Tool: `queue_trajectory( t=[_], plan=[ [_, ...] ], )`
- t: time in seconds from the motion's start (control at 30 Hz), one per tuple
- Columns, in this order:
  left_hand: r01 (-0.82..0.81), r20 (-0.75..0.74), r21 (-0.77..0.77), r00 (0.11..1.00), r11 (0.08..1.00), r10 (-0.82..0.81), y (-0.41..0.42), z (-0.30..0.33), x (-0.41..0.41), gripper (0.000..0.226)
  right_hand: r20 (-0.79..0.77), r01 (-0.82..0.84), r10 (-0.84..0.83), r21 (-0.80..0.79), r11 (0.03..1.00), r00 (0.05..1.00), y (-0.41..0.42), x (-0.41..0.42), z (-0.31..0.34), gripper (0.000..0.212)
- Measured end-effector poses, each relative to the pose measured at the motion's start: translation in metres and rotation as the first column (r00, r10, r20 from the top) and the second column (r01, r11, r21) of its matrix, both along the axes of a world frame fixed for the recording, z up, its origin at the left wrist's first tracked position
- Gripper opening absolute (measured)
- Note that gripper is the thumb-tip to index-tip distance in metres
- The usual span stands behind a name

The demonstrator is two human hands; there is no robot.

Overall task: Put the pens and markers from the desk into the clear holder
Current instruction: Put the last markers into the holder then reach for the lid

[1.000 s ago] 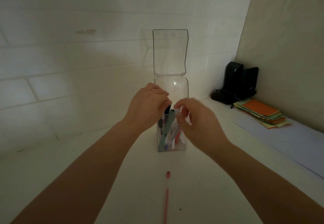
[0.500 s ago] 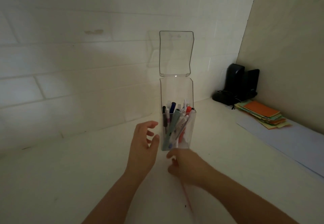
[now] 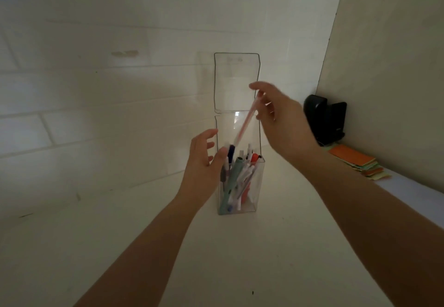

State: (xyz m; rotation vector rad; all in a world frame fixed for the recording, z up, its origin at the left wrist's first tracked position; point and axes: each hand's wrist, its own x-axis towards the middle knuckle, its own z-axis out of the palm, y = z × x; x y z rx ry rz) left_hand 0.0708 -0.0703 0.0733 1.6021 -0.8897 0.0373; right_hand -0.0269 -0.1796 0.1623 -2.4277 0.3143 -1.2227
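My right grip (image 3: 276,114) pinches the upper end of a thin red pen (image 3: 245,124), which slants down-left, its tip just above the clear holder (image 3: 258,186) full of pens. My left grip (image 3: 204,160) is loosely spread against the holder's left side on the worktop (image 3: 240,258).

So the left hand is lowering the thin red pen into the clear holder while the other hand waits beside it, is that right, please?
Not quite: the head view shows the right hand lowering the thin red pen into the clear holder, while the left hand waits beside it, open.
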Motion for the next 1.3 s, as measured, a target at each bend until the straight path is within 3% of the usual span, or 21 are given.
queue_trajectory(
  t=[0.13,0.33,0.43,0.5,0.57,0.67,0.73,0.8,0.87,0.93,0.97,1.03,1.1,1.17,1.23,1.3],
  plan=[
    [0.022,-0.04,0.049,0.999,0.999,-0.02,-0.004,0.005,0.01,0.041,-0.262,0.021,-0.039,-0.071,0.997,0.964,-0.01,0.016,-0.027,0.027],
    [0.077,-0.251,0.184,0.968,0.98,-0.029,-0.015,0.011,0.02,0.078,-0.424,0.113,-0.253,-0.329,0.938,0.87,-0.021,0.029,-0.043,0.032],
    [0.074,-0.261,0.264,0.965,0.962,-0.002,-0.021,0.021,0.026,0.097,-0.377,0.11,-0.173,-0.183,0.977,0.91,-0.024,0.031,-0.035,0.029],
    [0.068,-0.212,0.249,0.977,0.966,-0.014,-0.023,0.034,0.032,0.093,-0.253,0.059,-0.08,-0.089,0.994,0.964,-0.029,0.028,-0.029,0.026],
    [0.065,-0.17,0.194,0.985,0.979,-0.032,-0.026,0.052,0.04,0.084,-0.215,-0.008,-0.018,-0.123,0.992,0.977,-0.032,0.027,-0.026,0.025],
    [0.072,-0.128,0.074,0.99,0.995,-0.062,-0.034,0.083,0.048,0.074,-0.269,-0.088,0.0,-0.317,0.944,0.963,-0.033,0.031,-0.036,0.021],
    [0.1,-0.134,-0.001,0.986,0.995,-0.099,-0.042,0.102,0.051,0.07,-0.366,-0.108,-0.099,-0.504,0.857,0.925,-0.034,0.036,-0.049,0.022],
    [0.147,-0.16,-0.037,0.975,0.988,-0.151,-0.048,0.115,0.053,0.067,-0.436,-0.127,-0.149,-0.542,0.831,0.888,-0.036,0.038,-0.057,0.028],
    [0.132,-0.16,-0.025,0.978,0.991,-0.134,-0.051,0.121,0.055,0.065,-0.364,-0.099,-0.101,-0.493,0.864,0.926,-0.036,0.035,-0.054,0.035],
    [0.078,-0.117,-0.035,0.99,0.996,-0.082,-0.049,0.122,0.055,0.06,-0.138,0.019,-0.084,-0.416,0.909,0.987,-0.038,0.028,-0.047,0.039],
    [0.063,-0.088,-0.064,0.994,0.996,-0.069,-0.047,0.121,0.053,0.053,-0.032,0.083,-0.098,-0.321,0.944,0.995,-0.039,0.023,-0.043,0.036],
    [0.049,-0.006,-0.129,0.999,0.99,-0.05,-0.039,0.115,0.045,0.039,0.05,0.126,-0.127,0.019,0.992,0.991,-0.043,0.014,-0.035,0.03],
    [0.034,0.11,-0.164,0.994,0.986,-0.016,-0.029,0.104,0.033,0.031,0.07,0.045,-0.079,0.389,0.92,0.994,-0.046,0.008,-0.029,0.029],
    [0.038,0.233,-0.152,0.972,0.988,-0.002,-0.017,0.085,0.018,0.032,0.145,-0.11,0.025,0.615,0.781,0.989,-0.046,0.001,-0.026,0.03],
    [0.026,0.321,-0.104,0.947,0.994,0.009,-0.004,0.058,0.004,0.035,0.193,-0.21,0.104,0.687,0.696,0.976,-0.039,-0.007,-0.026,0.033],
    [-0.014,0.366,-0.065,0.93,0.998,0.036,0.004,0.03,-0.006,0.037,0.171,-0.237,0.164,0.666,0.707,0.971,-0.029,-0.013,-0.031,0.034]
  ],
)
